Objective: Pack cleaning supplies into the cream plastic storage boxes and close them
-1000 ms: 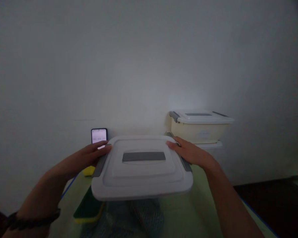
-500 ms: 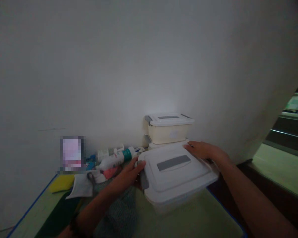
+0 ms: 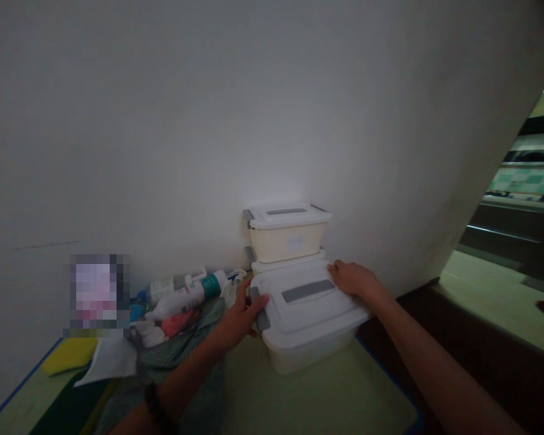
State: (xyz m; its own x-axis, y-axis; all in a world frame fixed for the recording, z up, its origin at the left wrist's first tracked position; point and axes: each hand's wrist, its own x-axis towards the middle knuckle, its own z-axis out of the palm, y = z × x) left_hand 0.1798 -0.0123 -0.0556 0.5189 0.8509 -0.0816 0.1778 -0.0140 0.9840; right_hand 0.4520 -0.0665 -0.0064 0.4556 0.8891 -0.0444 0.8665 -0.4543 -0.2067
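A white plastic box [image 3: 306, 314] with a lid and grey latches rests on the pale green table [image 3: 326, 399] near its right edge. My left hand [image 3: 240, 315] grips the box's left side at the grey latch. My right hand [image 3: 354, 280] rests with curled fingers on the lid's far right corner. Directly behind the box, against the wall, stand two stacked white boxes [image 3: 286, 232] of the same kind.
Left of the box lie a white bottle with a teal band [image 3: 185, 296], other small bottles, a checked cloth [image 3: 181, 350], a white paper [image 3: 111, 362] and a yellow sponge [image 3: 70, 356]. A blurred-out screen [image 3: 97, 293] leans on the wall. Right of the table is a dark drop.
The box has moved right and away from me, down onto the table in front of the stacked boxes. My head has turned, revealing the clutter on the left.
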